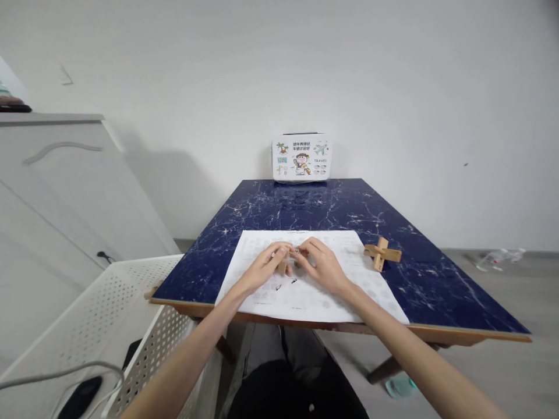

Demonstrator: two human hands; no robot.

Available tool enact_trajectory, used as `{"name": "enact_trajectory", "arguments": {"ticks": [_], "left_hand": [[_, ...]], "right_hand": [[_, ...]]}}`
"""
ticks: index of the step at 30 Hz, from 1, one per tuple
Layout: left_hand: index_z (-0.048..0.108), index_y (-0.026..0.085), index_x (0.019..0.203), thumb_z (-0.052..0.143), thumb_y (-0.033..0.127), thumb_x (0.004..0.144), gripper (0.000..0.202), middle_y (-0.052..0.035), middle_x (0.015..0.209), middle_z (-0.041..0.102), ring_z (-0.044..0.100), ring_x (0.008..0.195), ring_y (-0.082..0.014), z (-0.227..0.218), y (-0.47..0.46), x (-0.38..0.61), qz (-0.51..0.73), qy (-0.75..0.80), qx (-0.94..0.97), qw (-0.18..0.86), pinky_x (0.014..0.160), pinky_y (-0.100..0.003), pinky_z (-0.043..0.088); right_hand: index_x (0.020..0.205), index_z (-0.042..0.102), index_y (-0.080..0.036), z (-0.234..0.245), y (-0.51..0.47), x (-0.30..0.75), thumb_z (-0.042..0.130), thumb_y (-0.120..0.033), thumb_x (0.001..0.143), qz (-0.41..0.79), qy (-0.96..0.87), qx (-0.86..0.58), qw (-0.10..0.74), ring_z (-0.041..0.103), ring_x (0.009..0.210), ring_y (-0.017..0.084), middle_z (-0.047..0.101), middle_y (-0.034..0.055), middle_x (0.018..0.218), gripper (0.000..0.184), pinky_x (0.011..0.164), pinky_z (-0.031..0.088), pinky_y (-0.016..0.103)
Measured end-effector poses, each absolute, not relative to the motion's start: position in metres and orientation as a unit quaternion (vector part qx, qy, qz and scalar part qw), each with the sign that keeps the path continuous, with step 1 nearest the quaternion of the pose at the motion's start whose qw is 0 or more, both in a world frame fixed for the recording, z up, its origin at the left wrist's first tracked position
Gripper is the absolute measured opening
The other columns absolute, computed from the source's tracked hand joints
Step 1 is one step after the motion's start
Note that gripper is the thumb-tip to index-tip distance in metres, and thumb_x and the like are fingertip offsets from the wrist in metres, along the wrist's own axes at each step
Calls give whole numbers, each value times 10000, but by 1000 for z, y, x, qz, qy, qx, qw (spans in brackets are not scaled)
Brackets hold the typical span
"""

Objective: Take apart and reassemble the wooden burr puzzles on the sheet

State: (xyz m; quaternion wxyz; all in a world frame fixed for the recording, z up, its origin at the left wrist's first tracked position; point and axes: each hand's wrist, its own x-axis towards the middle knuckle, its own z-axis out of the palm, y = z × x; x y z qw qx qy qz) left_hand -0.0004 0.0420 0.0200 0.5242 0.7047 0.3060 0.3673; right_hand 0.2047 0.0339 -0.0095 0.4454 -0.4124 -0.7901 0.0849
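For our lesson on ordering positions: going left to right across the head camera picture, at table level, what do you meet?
white perforated basket → left hand → small wooden piece, held in the fingers of both hands → right hand → wooden cross → clear bottle on the floor

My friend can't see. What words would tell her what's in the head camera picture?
A person's left hand and right hand hold small wooden blocks together over a white sheet on a dark blue marbled table. A wooden cross lies right of the sheet, and a cartoon box stands at the far edge by the wall.
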Motion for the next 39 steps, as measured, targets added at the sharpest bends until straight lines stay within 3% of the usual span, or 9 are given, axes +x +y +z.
{"name": "enact_trajectory", "arguments": {"ticks": [3, 5, 8, 11, 20, 23, 29, 36, 39], "left_hand": [[614, 187, 1216, 489, 585, 1010, 465, -141, 1272, 633, 693, 780, -163, 24, 43, -3, 393, 334, 691, 507, 730, -332, 578], [625, 187, 1184, 485, 587, 1005, 460, -140, 1339, 597, 688, 788, -155, 26, 45, -5, 414, 362, 686, 476, 705, -314, 581], [635, 180, 1185, 483, 538, 1012, 425, -101, 1152, 662, 648, 720, -138, 25, 52, -8, 400, 408, 704, 423, 666, -291, 542], [577, 168, 1340, 471, 445, 1017, 439, -75, 1003, 685, 629, 724, -161, 17, 60, -7, 358, 436, 730, 384, 657, -298, 514], [526, 141, 1417, 425, 312, 1028, 437, -182, 1313, 624, 683, 1067, -256, -10, 88, 27, 339, 447, 760, 328, 997, -448, 512], [536, 167, 1400, 414, 387, 1053, 428, -179, 1370, 628, 627, 1230, -274, -12, 91, 31, 344, 439, 747, 362, 1075, -459, 467], [544, 197, 1388, 393, 459, 1066, 442, -153, 1459, 592, 552, 1362, -267, -3, 83, 22, 353, 403, 741, 405, 1152, -456, 405], [547, 246, 1432, 682, 541, 902, 621, -142, 1492, 535, 496, 1367, -356, 9, 61, 38, 259, 365, 852, 269, 1127, -495, 402], [601, 199, 1354, 651, 507, 930, 526, -150, 1407, 580, 478, 1333, -356, 4, 61, 54, 233, 347, 885, 205, 1142, -505, 361]], "right_hand": [[1009, 635, -217, -8, 37, 205, 457, -426, 1057, 117, -752, -456, 462, 622, 898, 233, 654, 88, 978, 278, 846, 486, 361], [1021, 625, -206, -7, 41, 208, 441, -452, 1050, 146, -715, -485, 481, 631, 895, 236, 675, 96, 997, 309, 836, 489, 364], [1016, 614, -198, -2, 45, 222, 414, -489, 1041, 213, -679, -502, 491, 645, 868, 229, 703, 89, 966, 353, 793, 492, 347], [992, 611, -204, 7, 43, 245, 407, -520, 1035, 276, -696, -492, 444, 625, 768, 201, 688, 54, 870, 378, 726, 478, 319], [779, 663, -219, 13, 37, 269, 454, -483, 1007, 306, -772, -494, 258, 581, 626, 183, 674, 23, 722, 407, 597, 423, 293], [748, 689, -217, 3, 44, 260, 494, -421, 983, 270, -761, -518, 282, 633, 649, 211, 729, 50, 738, 367, 618, 437, 308], [1076, 708, -210, -5, 40, 255, 513, -362, 980, 253, -736, -540, 321, 714, 791, 242, 790, 92, 983, 265, 713, 495, 328], [1211, 608, -188, -24, 5, 263, 491, -364, 983, 245, -696, -541, 405, 726, 840, 244, 755, 102, 997, 311, 790, 547, 374], [1201, 602, -194, -35, -5, 264, 518, -391, 976, 250, -680, -529, 442, 721, 950, 261, 741, 115, 1066, 311, 866, 555, 406]]}}
